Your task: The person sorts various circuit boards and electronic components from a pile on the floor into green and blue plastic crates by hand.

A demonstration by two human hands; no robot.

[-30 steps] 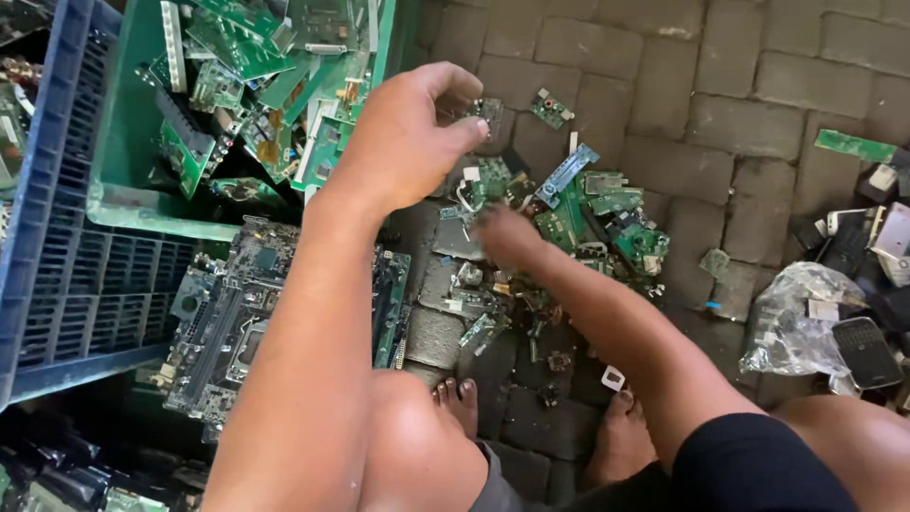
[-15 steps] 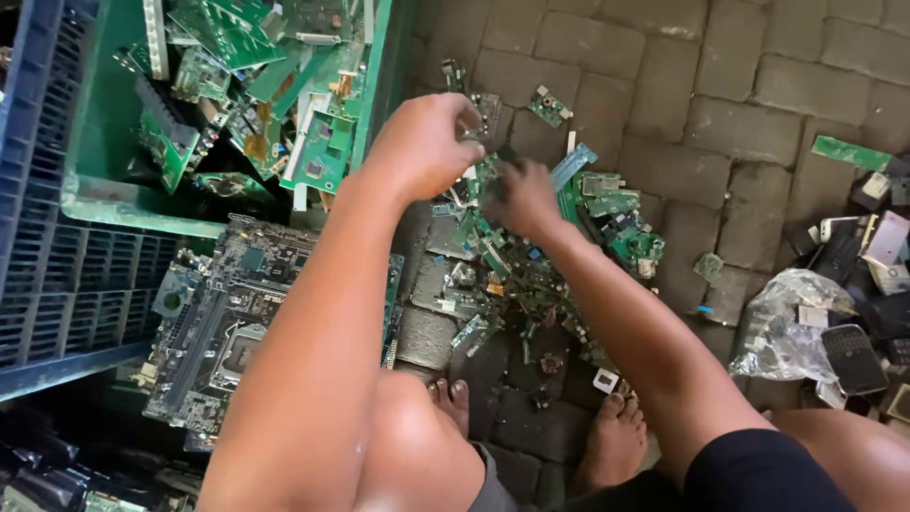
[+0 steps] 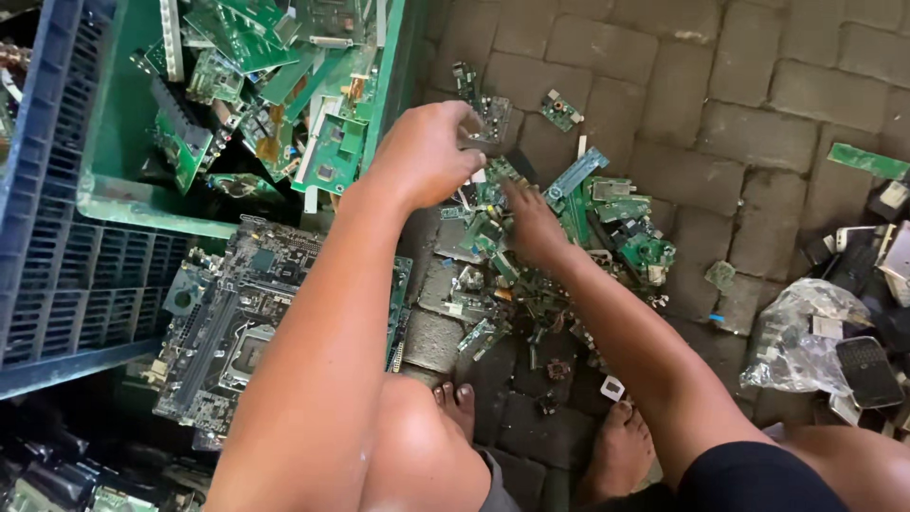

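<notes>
Two hands over circuit-board scraps (image 3: 559,237), left hand (image 3: 427,152) pinching a small board (image 3: 488,118), right hand (image 3: 531,223) open, green bin (image 3: 123,194) beside

Green bin (image 3: 123,199) blocks left; bare paving (image 3: 758,85) far right.

Rough matt paving stones (image 3: 730,85) carry glossy green circuit boards (image 3: 607,213); the slatted blue crate (image 3: 57,265) looks plastic.

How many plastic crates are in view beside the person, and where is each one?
2. A green crate, full of circuit boards, stands at the upper left near the left hand. A blue crate stands further left, against it. Others may lie out of frame.
</notes>
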